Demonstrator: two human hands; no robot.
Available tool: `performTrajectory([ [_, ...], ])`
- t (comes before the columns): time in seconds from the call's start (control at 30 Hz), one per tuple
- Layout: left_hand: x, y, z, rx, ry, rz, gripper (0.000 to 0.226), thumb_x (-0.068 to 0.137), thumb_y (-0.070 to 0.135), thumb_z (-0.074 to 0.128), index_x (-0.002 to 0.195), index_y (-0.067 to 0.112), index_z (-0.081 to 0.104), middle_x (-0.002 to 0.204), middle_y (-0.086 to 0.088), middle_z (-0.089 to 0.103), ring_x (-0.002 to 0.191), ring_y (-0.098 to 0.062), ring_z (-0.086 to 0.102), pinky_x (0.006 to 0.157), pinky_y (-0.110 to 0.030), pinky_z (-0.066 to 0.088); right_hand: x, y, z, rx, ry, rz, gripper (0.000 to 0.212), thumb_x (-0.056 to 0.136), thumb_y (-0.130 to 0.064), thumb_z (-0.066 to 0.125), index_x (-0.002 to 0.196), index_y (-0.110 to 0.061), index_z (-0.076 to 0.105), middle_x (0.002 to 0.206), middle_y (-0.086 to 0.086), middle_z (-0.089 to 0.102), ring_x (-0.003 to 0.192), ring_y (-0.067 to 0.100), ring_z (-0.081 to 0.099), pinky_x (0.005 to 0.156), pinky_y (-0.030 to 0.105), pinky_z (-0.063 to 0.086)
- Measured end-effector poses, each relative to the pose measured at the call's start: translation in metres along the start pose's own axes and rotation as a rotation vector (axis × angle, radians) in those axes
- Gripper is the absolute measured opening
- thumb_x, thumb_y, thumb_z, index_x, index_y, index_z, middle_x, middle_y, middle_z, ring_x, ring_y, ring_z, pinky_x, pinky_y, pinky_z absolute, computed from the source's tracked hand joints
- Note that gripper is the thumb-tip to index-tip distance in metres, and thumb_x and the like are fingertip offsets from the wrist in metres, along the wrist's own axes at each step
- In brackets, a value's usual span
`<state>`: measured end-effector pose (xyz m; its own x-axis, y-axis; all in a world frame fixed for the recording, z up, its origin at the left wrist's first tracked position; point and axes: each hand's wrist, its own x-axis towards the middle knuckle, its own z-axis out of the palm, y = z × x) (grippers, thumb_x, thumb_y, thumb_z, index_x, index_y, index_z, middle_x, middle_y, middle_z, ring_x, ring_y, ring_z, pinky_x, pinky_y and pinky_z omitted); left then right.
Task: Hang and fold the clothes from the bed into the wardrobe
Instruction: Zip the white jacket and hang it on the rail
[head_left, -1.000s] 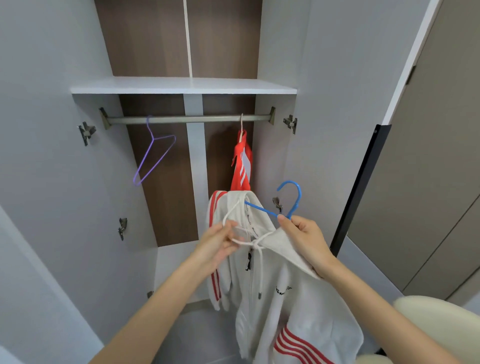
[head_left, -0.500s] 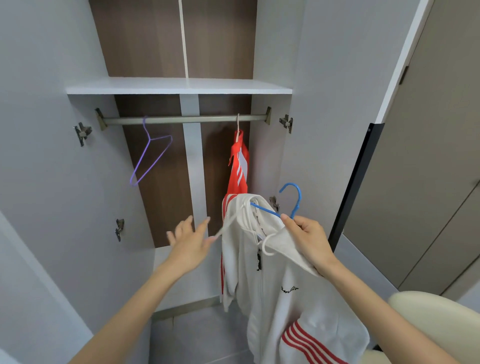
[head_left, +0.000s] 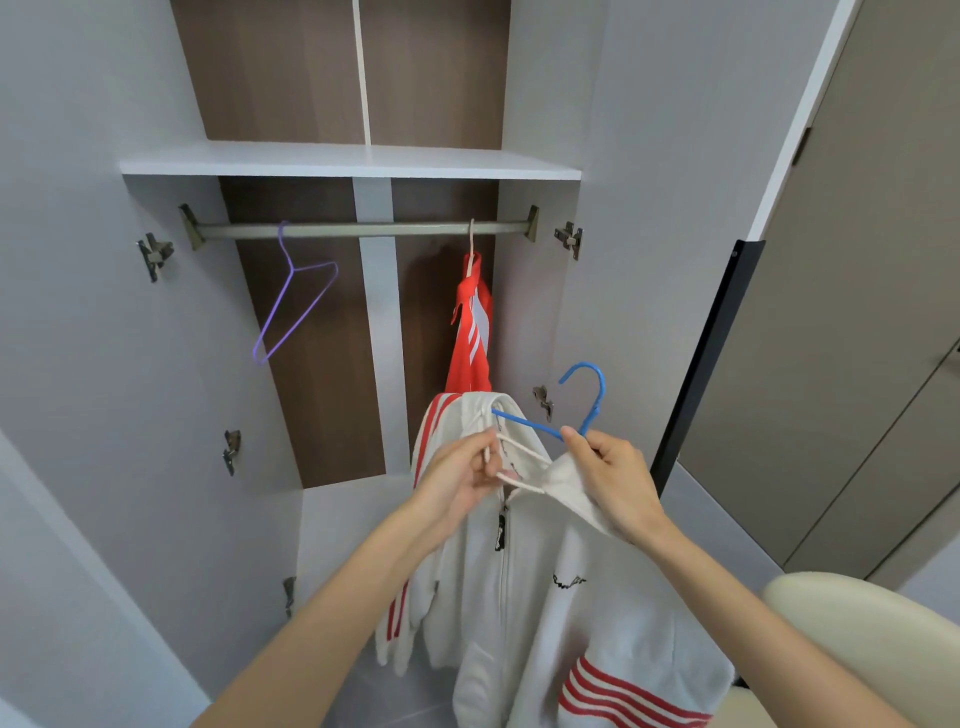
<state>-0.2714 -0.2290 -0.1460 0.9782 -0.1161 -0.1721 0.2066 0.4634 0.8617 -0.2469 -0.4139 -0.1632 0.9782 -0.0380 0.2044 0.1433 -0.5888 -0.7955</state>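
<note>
hangers: three are showing. a thin purple wire hanger (head_left: 296, 306) is hanging bare at the left of the rail (head_left: 363, 229), a pale hook (head_left: 471, 239) is carrying a garment at the right, and a blue hanger (head_left: 592, 395) is being held in front.
garments: two are showing, a red jacket (head_left: 470, 338) with white stripes and a white jacket (head_left: 545, 597) with red stripes.
white jacket: soft, hooded and zip-fronted, it is hanging on the blue hanger in front of the open wardrobe, below the rail and not on it.
left grip (head_left: 465, 480): thumb and fingertips are pinching the white drawstring (head_left: 519, 452) at the collar.
right grip (head_left: 615, 478): fingers are curling round the blue hanger's neck and the hood fabric under it.
wardrobe: a flat white shelf (head_left: 337, 161) is sitting above the round grey metal rail, and the back panel is showing brown wood grain.
hinges: five metal ones are showing on the side walls.
hard to make out: the blue hanger's right arm is lying under cloth, the white jacket's hem is running off the bottom edge, and the small black chest mark is too small to read.
</note>
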Motion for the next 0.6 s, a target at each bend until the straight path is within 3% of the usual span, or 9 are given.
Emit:
performTrajectory([
  [0.1,-0.005,0.008,-0.008,-0.108,0.021,0.054,0.027,0.098,0.016,0.049,0.077,0.006,0.061,0.039,0.004,0.024,0.037,-0.011,0.029,0.070,-0.029,0.055,0.003,0.002,0.004,-0.016,0.014,0.034,0.052,0.096,-0.049,0.048,0.056,-0.022,0.026,0.046,-0.010,0.029,0.053,0.013,0.026,0.055,0.030,0.022],
  [0.2,-0.008,0.016,-0.026,0.198,0.082,0.133,0.025,0.099,0.023,0.049,0.094,0.008,0.067,0.044,0.003,0.022,0.035,-0.008,0.021,0.045,-0.019,0.042,0.009,0.006,0.005,0.052,-0.020,0.054,0.051,0.096,-0.044,0.049,0.058,-0.023,0.023,0.047,-0.011,0.024,0.056,0.014,0.023,0.059,0.032,0.020],
  [0.3,-0.008,0.017,-0.052,0.436,0.185,0.025,0.028,0.102,0.022,0.044,0.100,0.002,0.064,0.052,0.000,0.025,0.034,-0.008,0.023,0.037,-0.018,0.035,0.012,0.008,0.007,0.055,-0.031,0.043,0.051,0.096,-0.045,0.049,0.059,-0.023,0.023,0.048,-0.011,0.024,0.055,0.015,0.023,0.059,0.032,0.020],
  [0.4,-0.010,0.005,-0.069,0.533,0.140,-0.245,0.018,0.098,0.014,0.050,0.107,0.001,0.059,0.055,-0.001,0.047,0.038,-0.011,0.045,0.050,-0.026,0.051,0.014,0.006,0.011,0.011,-0.027,0.002,0.051,0.095,-0.049,0.049,0.060,-0.022,0.025,0.048,-0.010,0.025,0.056,0.015,0.024,0.056,0.030,0.021],
  [0.47,-0.014,-0.005,-0.077,0.549,0.034,-0.456,0.025,0.099,0.022,0.052,0.114,0.003,0.057,0.083,-0.008,0.068,0.070,-0.018,0.067,0.068,-0.032,0.057,0.014,0.003,0.012,-0.037,-0.018,-0.048,0.051,0.094,-0.051,0.049,0.061,-0.022,0.024,0.048,-0.008,0.026,0.056,0.013,0.022,0.054,0.030,0.020],
  [0.53,-0.015,-0.013,-0.086,0.764,-0.098,-0.587,0.039,0.101,0.039,0.043,0.122,0.009,0.055,0.120,-0.006,0.066,0.100,-0.018,0.064,0.079,-0.032,0.055,0.014,0.000,0.012,-0.074,-0.007,-0.094,0.053,0.094,-0.052,0.049,0.061,-0.022,0.021,0.048,-0.007,0.025,0.055,0.012,0.020,0.052,0.030,0.019],
  [0.6,-0.015,-0.017,-0.088,0.985,-0.133,-0.584,0.049,0.101,0.049,0.031,0.123,0.014,0.057,0.124,-0.001,0.064,0.101,-0.014,0.062,0.081,-0.029,0.052,0.014,-0.003,0.011,-0.109,0.005,-0.126,0.053,0.094,-0.052,0.048,0.061,-0.021,0.021,0.048,-0.007,0.027,0.054,0.013,0.020,0.051,0.029,0.019],
])
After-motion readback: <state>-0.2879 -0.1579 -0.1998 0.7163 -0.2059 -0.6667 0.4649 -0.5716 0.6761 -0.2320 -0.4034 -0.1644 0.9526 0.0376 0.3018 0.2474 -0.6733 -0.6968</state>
